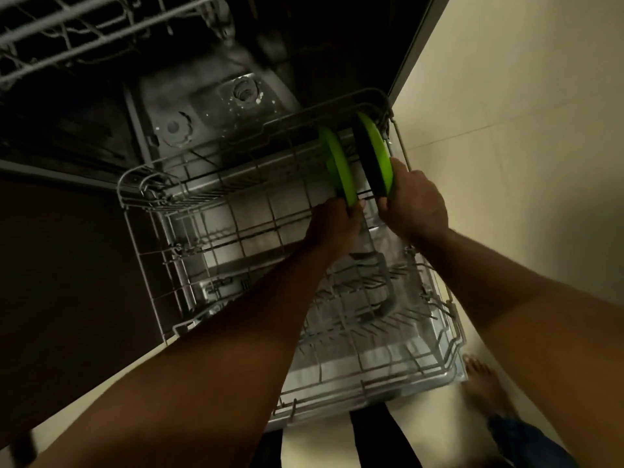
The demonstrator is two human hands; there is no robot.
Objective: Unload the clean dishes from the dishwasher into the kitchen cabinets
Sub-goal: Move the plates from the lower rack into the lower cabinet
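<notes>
Two green plates stand on edge at the far right of the pulled-out lower dishwasher rack [141, 238]. My left hand [332, 226] grips the near rim of the left green plate [336, 163]. My right hand [413, 206] grips the near rim of the right green plate [374, 146], thumb on its dark inner side. Both plates still sit among the rack's wires. Apart from the two plates, the rack holds only its own wire tines.
The open dishwasher tub [216, 106] lies dark beyond the rack, with the upper rack [67, 32] overhead at top left. A dark cabinet front [60, 265] is at left. Pale floor tiles [523, 96] spread right, and my bare foot [483, 383] stands by the rack's near corner.
</notes>
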